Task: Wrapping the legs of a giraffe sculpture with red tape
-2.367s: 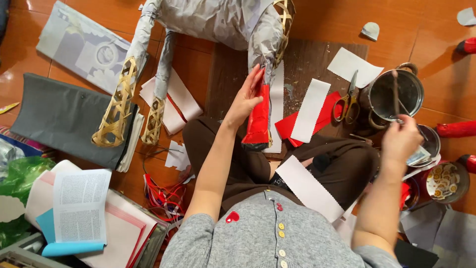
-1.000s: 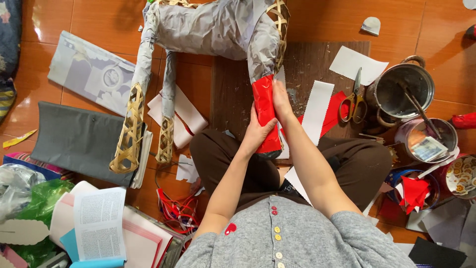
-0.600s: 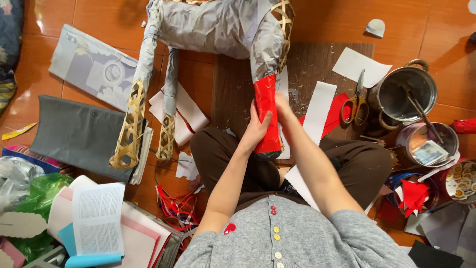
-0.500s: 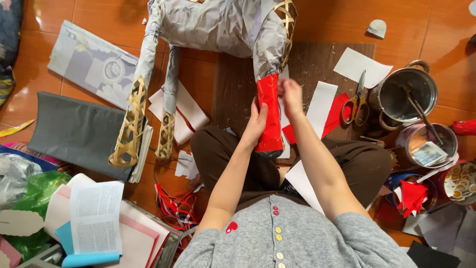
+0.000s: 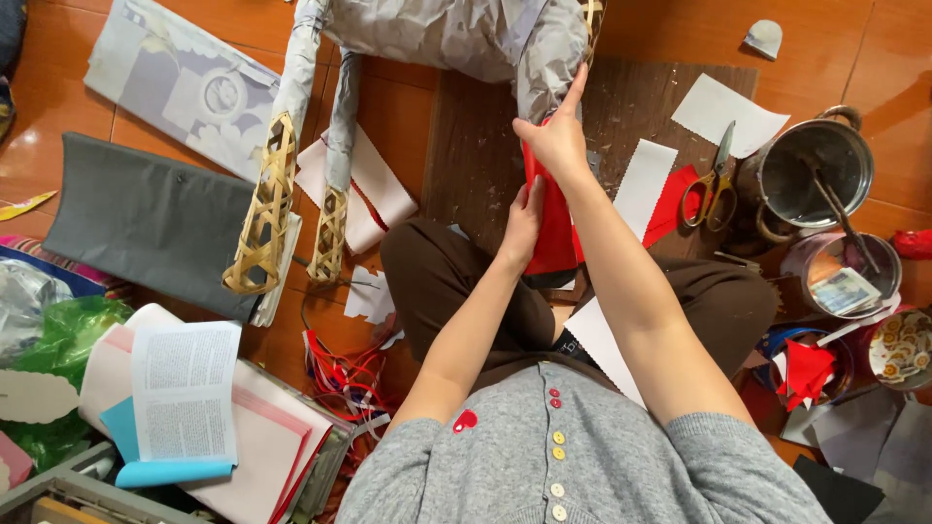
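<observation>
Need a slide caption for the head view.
Both hands, left hand and right hand, press red paper onto a paper-covered woven frame.

Glossy red paper on woven cane frame; crinkled grey paper; shiny metal pot; matt cardboard.

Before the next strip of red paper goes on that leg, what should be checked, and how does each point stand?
1. Left hand flat on the red paper: ok.
2. Right hand pressing its top edge against the grey-papered leg: ok.
3. Paper fully stuck down: cannot tell.
4. Scissors within reach beside the metal pot: ok.
5. Spare red paper at hand: ok.
</observation>
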